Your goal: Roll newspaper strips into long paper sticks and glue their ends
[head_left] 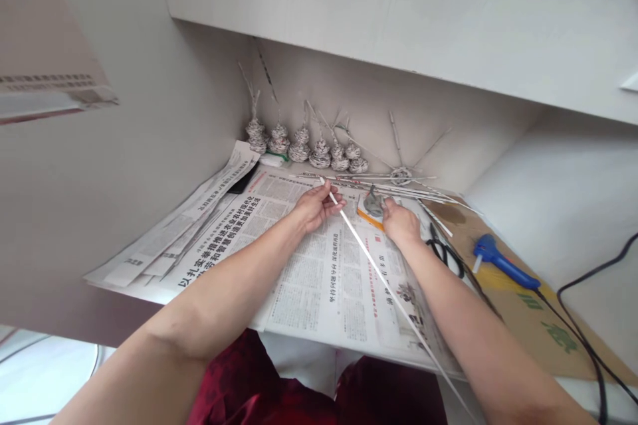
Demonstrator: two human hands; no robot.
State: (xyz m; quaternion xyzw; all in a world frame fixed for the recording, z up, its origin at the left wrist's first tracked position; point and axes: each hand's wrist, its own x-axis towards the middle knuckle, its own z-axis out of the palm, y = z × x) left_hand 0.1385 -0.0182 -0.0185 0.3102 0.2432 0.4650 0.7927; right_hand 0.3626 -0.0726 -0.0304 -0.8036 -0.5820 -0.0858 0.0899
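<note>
My left hand (319, 206) pinches a thin white paper stick (373, 264) near its upper end. From there the stick slants down to the right, past the front edge of the table. My right hand (399, 222) is closed, its fingertips against a grey, crumpled lump (373, 202) that looks like a cloth. What those fingers grip is hidden. Under the lump lies a small white and orange pad (369, 220). Behind both hands, several more rolled paper sticks (416, 191) lie across the table.
Newspaper (299, 279) covers the table, with loose paper strips (184, 212) at left. Several gourd-shaped woven paper pieces (319, 156) line the back wall beside a woven ring with spokes (401, 176). Black-handled scissors (445, 254) and a blue glue gun (508, 264) lie on cardboard (528, 339).
</note>
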